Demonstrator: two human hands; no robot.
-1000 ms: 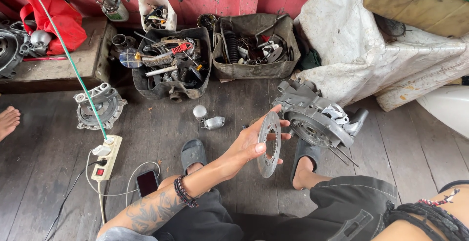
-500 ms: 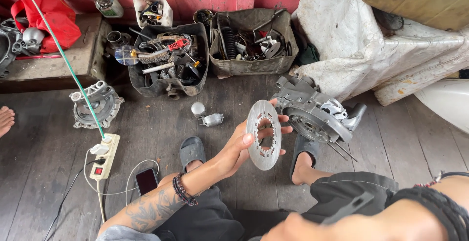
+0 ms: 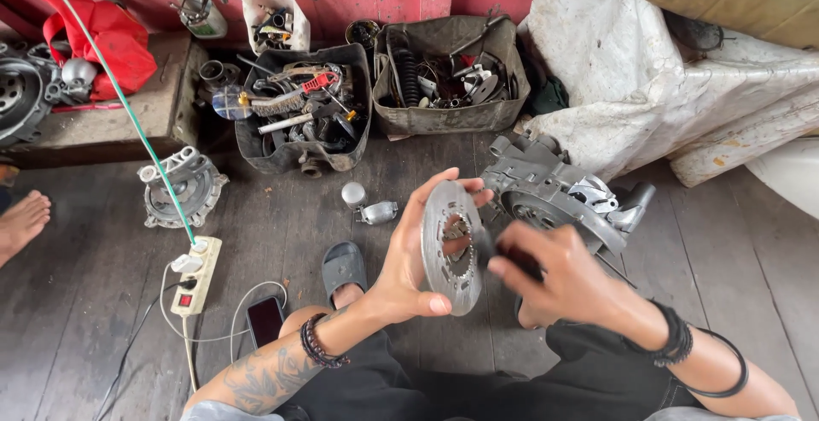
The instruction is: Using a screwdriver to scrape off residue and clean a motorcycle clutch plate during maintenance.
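My left hand [image 3: 399,278] holds a round grey metal disc [image 3: 444,289] upright by its rim, thumb on the lower edge and fingers over the top. The disc has a central opening with small parts in it. My right hand [image 3: 565,283] is at the disc's right side with bent fingers touching its edge. Something dark sits under those fingers, and I cannot make out what it is. A grey engine casing [image 3: 554,192] lies on the wooden floor just behind both hands.
Two open bags of tools and parts [image 3: 300,118] [image 3: 448,84] stand by the red wall. A round metal housing [image 3: 182,186], a power strip [image 3: 194,278], a phone [image 3: 264,319], a sandal [image 3: 344,267] and a small metal part [image 3: 375,212] lie on the floor. Another person's foot [image 3: 21,225] shows at left.
My right hand has come into view from the lower right and reached the disc. My left hand has turned the disc more edge-on and lowered it slightly.
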